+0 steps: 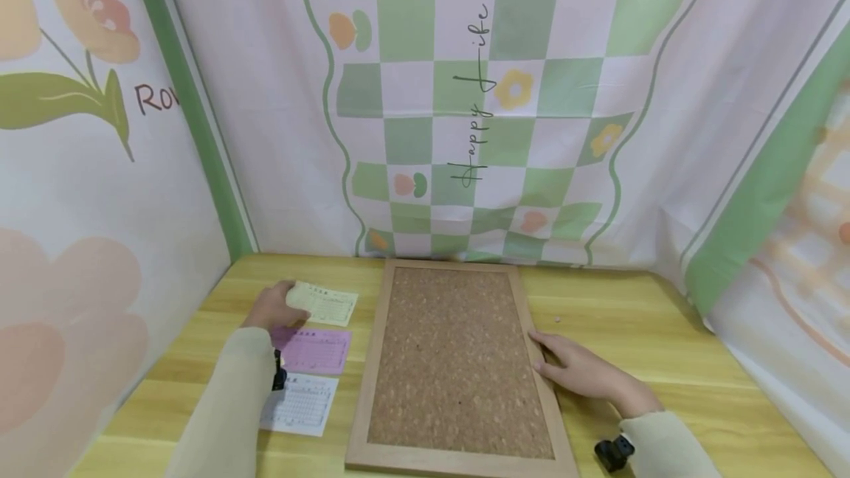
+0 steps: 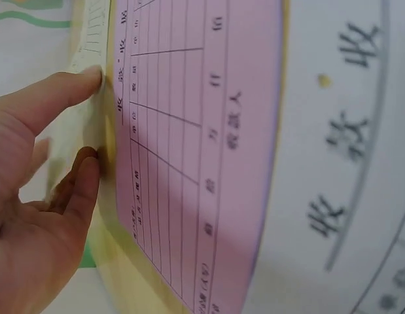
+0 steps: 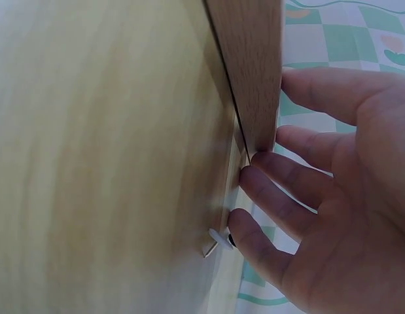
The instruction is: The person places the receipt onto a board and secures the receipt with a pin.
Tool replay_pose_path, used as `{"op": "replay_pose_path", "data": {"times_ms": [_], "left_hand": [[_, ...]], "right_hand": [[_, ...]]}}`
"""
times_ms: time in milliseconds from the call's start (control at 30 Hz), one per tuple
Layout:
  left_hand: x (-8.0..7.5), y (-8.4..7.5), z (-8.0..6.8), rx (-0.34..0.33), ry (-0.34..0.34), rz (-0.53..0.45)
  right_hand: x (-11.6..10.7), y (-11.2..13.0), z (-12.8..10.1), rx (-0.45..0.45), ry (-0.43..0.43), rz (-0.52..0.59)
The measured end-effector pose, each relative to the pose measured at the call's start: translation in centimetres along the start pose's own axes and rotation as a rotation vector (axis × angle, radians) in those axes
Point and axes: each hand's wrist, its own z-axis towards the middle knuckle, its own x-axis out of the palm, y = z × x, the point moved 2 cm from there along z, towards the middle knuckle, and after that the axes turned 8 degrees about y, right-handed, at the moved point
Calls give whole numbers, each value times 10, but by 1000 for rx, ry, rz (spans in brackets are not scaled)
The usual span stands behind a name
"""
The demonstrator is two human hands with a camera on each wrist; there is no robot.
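Slip (image 1: 325, 305) touched by left hand (image 1: 271, 307), corkboard (image 1: 458, 360) by right hand (image 1: 581, 365).
Slip seen near surface's (image 1: 664, 338) far left corner; both grips unclenched.

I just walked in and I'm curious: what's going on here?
A person is at a wooden table. Their left-hand fingers touch a pale yellow slip; a pink slip and a white slip lie nearer the person, left of a framed cork board. Their right-hand fingers touch the board's right edge, with a thumbtack close by.
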Motion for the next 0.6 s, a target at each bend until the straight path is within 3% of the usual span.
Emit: {"op": "replay_pose_path", "data": {"times_ms": [300,600], "left_hand": [[-3,3,0,30,-20,-21],[-6,2,1,-19,-53,-74]], "right_hand": [[0,1,0,-5,2,5],[0,1,-1,-8,1,4]]}}
